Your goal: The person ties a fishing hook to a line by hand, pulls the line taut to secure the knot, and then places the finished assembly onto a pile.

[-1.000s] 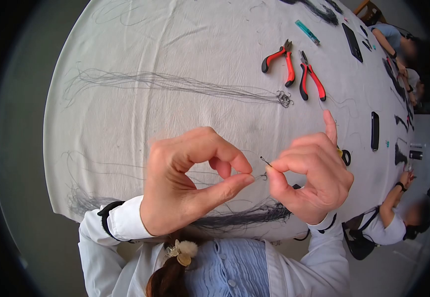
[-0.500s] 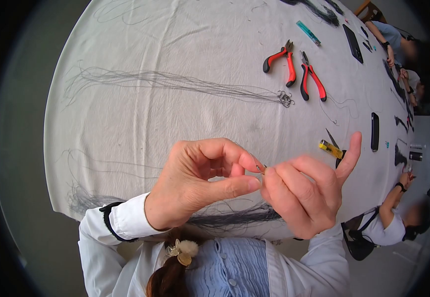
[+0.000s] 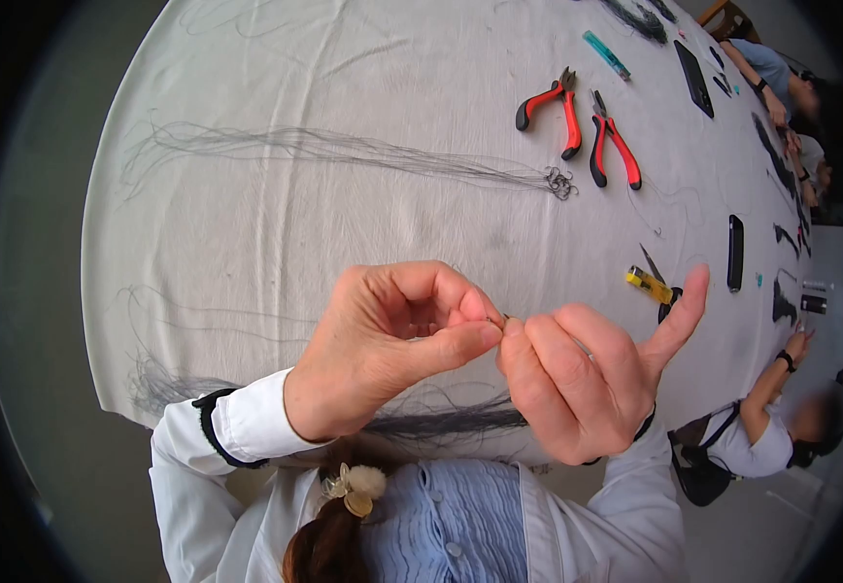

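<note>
Thumb and index fingertip of my left hand [image 3: 392,340] pinch a tiny dark object, perhaps a hook; its shape is mostly hidden. Touching or almost touching those fingertips, my right hand [image 3: 587,379] has its thumb and fingers pressed together, with the little finger stretched out. What the right fingers hold is too small to make out. Beneath both hands, a bundle of dark thread [image 3: 451,421] lies along the near side of the cloth. Farther out, thin lines end in a cluster of small hooks [image 3: 559,183].
Two red-handled pliers [image 3: 569,121] [image 3: 616,146] lie beyond my hands on the white cloth [image 3: 218,243]. A yellow lighter [image 3: 649,284] rests on black scissors [image 3: 667,309]. There are also a teal lighter [image 3: 606,55] and phones [image 3: 735,255] [image 3: 693,80]. Other people sit at the right.
Both hands have shifted slightly left, their fingertips still together. The small dark piece between them shows less than before. The view has moved slightly.
</note>
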Action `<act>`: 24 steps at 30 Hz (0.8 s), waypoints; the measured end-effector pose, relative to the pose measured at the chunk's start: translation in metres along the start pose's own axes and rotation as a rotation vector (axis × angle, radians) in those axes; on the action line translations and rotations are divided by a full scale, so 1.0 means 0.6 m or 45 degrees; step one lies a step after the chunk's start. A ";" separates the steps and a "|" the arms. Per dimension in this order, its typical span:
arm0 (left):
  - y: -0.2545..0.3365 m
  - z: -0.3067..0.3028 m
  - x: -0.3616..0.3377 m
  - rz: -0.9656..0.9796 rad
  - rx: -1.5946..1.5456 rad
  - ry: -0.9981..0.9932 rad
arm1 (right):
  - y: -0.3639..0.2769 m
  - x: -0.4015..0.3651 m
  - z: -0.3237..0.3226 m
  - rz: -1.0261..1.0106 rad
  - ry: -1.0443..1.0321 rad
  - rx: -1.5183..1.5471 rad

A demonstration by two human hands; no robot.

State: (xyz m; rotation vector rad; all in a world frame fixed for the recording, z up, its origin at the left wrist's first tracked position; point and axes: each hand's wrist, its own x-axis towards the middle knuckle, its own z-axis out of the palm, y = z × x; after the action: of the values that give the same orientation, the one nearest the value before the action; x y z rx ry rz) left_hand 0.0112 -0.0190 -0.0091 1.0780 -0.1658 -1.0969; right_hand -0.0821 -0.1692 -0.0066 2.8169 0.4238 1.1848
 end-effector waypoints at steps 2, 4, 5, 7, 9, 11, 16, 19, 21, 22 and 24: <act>-0.001 -0.001 0.000 0.005 0.023 -0.011 | -0.001 0.010 0.001 0.116 0.047 0.103; -0.001 -0.001 0.001 0.021 0.055 -0.013 | 0.003 0.008 -0.005 0.108 0.004 0.120; -0.001 -0.001 0.001 0.017 0.053 -0.013 | 0.006 0.006 -0.007 0.097 -0.037 0.136; -0.001 -0.002 0.002 -0.014 0.009 -0.022 | 0.011 0.006 -0.006 0.108 -0.045 0.180; 0.001 -0.002 0.002 -0.015 0.043 -0.012 | 0.015 0.008 -0.006 0.119 -0.052 0.223; 0.002 -0.001 0.002 -0.015 0.077 -0.003 | 0.017 0.012 -0.007 0.158 -0.096 0.267; -0.001 -0.002 0.004 -0.026 -0.004 -0.027 | 0.018 0.011 -0.007 0.128 -0.114 0.282; 0.010 0.000 0.002 0.011 0.018 -0.044 | 0.031 0.022 -0.012 0.189 -0.208 0.487; 0.019 -0.003 0.000 0.013 0.099 -0.086 | 0.042 0.030 -0.018 0.275 -0.267 0.668; 0.021 -0.004 -0.001 0.013 0.181 -0.127 | 0.047 0.032 -0.021 0.499 -0.339 0.858; 0.022 -0.002 -0.002 0.031 0.204 -0.102 | 0.059 0.040 -0.026 0.752 -0.546 1.136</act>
State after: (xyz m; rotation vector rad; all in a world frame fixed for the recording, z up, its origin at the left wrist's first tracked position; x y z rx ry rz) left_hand 0.0198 -0.0168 0.0012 1.1723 -0.3345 -1.1194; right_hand -0.0693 -0.1975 0.0265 4.0347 0.0744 0.3916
